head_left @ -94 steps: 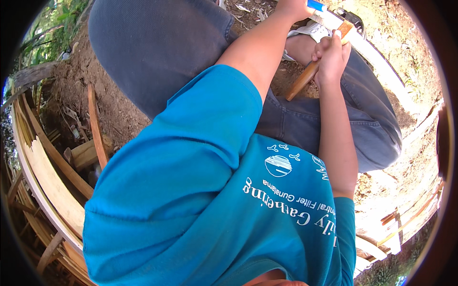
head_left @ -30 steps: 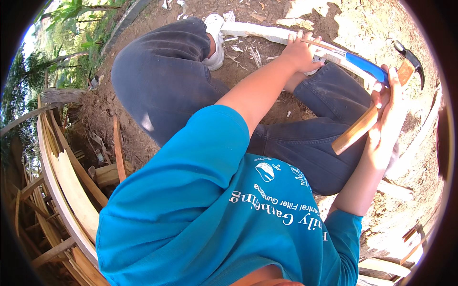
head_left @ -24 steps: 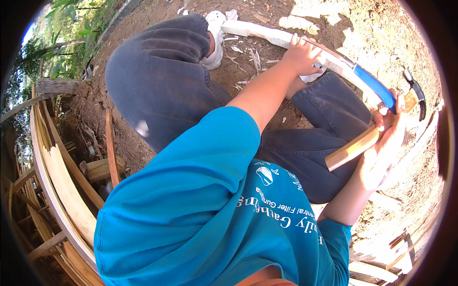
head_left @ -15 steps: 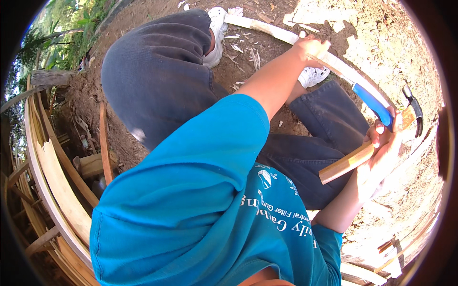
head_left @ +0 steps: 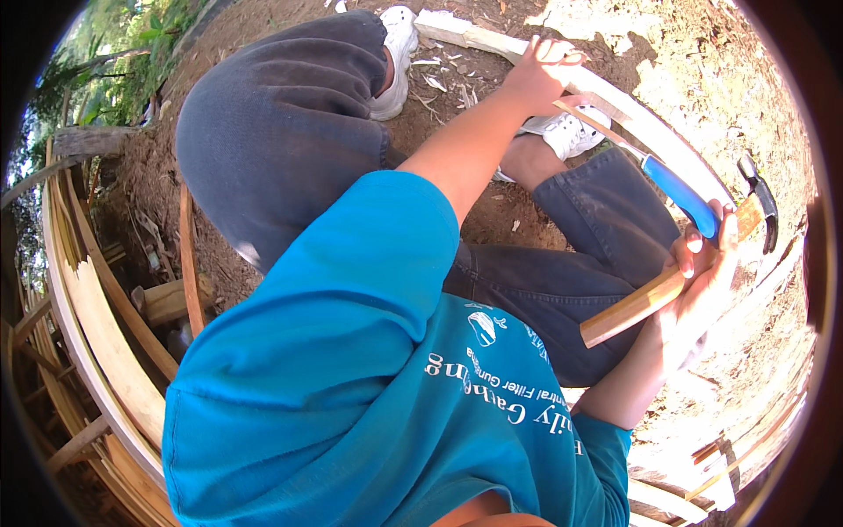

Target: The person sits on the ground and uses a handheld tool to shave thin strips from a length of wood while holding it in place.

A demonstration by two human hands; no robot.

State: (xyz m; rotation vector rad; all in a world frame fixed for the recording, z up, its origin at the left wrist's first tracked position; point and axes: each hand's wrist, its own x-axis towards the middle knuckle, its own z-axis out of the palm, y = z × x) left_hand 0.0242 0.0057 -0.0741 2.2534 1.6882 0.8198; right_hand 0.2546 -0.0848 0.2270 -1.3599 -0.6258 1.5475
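Since the earlier frames, the right hand (head_left: 702,272) has carried the wooden-handled claw hammer (head_left: 667,285) farther right and lower, beside the knee of the dark trousers (head_left: 606,220). Its fingers are wrapped around the handle together with the blue-handled knife (head_left: 680,195). The left hand (head_left: 536,75), fingers curled, presses on the long pale curved wooden strip (head_left: 615,105) lying on the dirt ground (head_left: 702,53) near a white sneaker (head_left: 566,132).

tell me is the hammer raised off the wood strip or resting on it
Raised. The right hand grips the hammer by its wooden handle, head up and clear of the pale wood strip that the left hand steadies.
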